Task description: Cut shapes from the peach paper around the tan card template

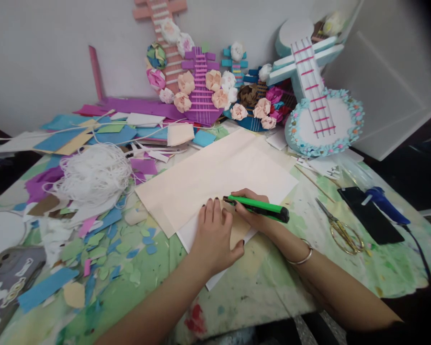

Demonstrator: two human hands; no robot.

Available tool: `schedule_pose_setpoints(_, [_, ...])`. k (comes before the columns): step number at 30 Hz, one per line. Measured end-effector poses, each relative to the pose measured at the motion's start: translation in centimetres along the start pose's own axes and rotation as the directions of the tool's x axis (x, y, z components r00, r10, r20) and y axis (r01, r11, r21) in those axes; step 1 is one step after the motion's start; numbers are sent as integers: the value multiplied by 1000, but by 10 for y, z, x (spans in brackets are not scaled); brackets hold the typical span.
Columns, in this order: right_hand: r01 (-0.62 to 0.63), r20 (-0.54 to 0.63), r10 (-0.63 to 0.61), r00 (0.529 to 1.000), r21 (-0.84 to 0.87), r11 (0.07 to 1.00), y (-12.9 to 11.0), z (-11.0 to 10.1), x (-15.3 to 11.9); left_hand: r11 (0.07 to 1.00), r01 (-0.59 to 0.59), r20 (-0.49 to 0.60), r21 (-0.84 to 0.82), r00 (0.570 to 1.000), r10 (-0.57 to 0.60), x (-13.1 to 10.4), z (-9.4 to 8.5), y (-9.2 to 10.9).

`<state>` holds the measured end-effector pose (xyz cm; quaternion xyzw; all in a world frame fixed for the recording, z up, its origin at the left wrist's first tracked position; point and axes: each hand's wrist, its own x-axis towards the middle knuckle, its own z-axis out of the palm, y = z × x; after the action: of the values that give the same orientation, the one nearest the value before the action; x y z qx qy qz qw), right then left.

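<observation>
My left hand lies flat with its fingers spread, pressing on a cream sheet of paper. A white sheet shows beneath it at the near edge. In my right hand is a green and black utility knife, its front end pointing left, close to my left fingertips. The blade tip is too small to make out. A bracelet circles my right wrist.
Gold-handled scissors, a black phone and a blue glue gun lie at the right. White string and paper scraps cover the left. Decorated paper guitars lean along the back wall.
</observation>
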<state>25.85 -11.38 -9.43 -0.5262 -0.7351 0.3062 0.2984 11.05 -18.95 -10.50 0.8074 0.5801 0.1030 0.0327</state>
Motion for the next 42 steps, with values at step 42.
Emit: schedule_pose_setpoints(42, [-2,-16,2,1000,-6,1000,1,-2,-4,1000,4,5,-12,1000,-4,0,-1,-1])
